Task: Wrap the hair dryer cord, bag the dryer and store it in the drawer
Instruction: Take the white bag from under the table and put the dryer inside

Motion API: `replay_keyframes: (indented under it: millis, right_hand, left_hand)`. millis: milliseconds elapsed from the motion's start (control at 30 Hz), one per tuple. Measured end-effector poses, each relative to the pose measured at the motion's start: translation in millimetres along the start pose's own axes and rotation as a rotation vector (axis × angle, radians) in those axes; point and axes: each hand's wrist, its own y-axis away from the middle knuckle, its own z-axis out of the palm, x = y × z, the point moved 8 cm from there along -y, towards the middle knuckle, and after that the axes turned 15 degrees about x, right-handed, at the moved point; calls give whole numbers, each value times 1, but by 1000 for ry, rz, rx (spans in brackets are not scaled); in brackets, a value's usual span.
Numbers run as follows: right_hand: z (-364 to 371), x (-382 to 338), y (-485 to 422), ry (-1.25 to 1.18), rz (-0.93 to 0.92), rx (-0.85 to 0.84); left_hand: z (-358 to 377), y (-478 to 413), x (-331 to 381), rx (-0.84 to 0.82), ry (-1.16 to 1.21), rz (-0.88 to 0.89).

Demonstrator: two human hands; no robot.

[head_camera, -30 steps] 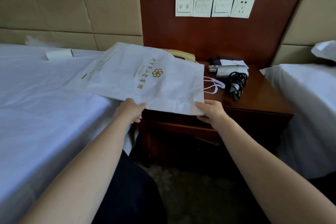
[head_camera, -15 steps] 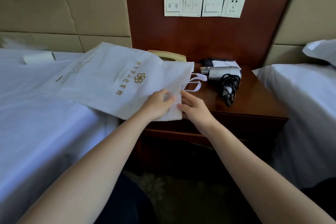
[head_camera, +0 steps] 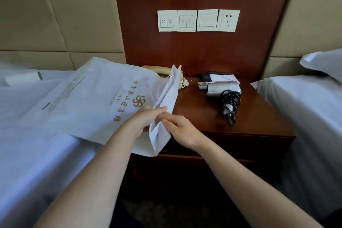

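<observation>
A white fabric bag (head_camera: 96, 102) with gold lettering lies across the bed edge and the left of the nightstand (head_camera: 259, 122). My left hand (head_camera: 144, 120) and my right hand (head_camera: 177, 127) both pinch the bag's mouth edge, which stands up as a lifted flap (head_camera: 170, 94). The silver hair dryer (head_camera: 222, 88) lies on the nightstand top to the right of my hands, with its black cord (head_camera: 230, 103) bundled around the handle. The drawer front (head_camera: 240, 146) below the top is closed.
A beige telephone (head_camera: 162, 71) sits behind the bag. A remote (head_camera: 202, 85) and papers (head_camera: 224, 77) lie behind the dryer. White beds (head_camera: 37, 153) flank the nightstand on both sides. A switch and socket panel (head_camera: 198, 20) is on the wooden wall.
My hands have come together from the bag's bottom corners to its mouth edge and lifted that edge up into a standing flap. The view has shifted slightly down and left.
</observation>
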Motion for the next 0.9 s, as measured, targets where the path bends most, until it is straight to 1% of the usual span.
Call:
replay_keyframes:
  millis: [133, 233, 300, 400, 533, 633, 700, 833, 900]
  right_hand:
    - [-10, -12, 2, 236, -110, 146]
    - [-17, -18, 5, 283, -127, 200]
    - [-27, -18, 6, 259, -100, 236]
    - [-48, -3, 3, 217, 26, 288]
    - [-68, 24, 2, 292, 113, 292]
    - [-78, 30, 6, 337, 107, 344]
    - [-80, 30, 9, 394, 81, 356]
    - [-82, 32, 20, 462, 42, 321]
    - [-86, 34, 23, 492, 43, 312]
  left_hand:
    - [-1, 2, 4, 25, 45, 50]
    - [2, 7, 10, 10, 58, 80]
    - [1, 9, 12, 11, 57, 107]
    - [-2, 11, 15, 24, 55, 159]
    - [-7, 15, 26, 77, 19, 211]
    - [-9, 22, 35, 106, -98, 281]
    - [-8, 27, 38, 115, -128, 300]
    - [-18, 31, 39, 247, -160, 260]
    - [-23, 32, 40, 292, -128, 239]
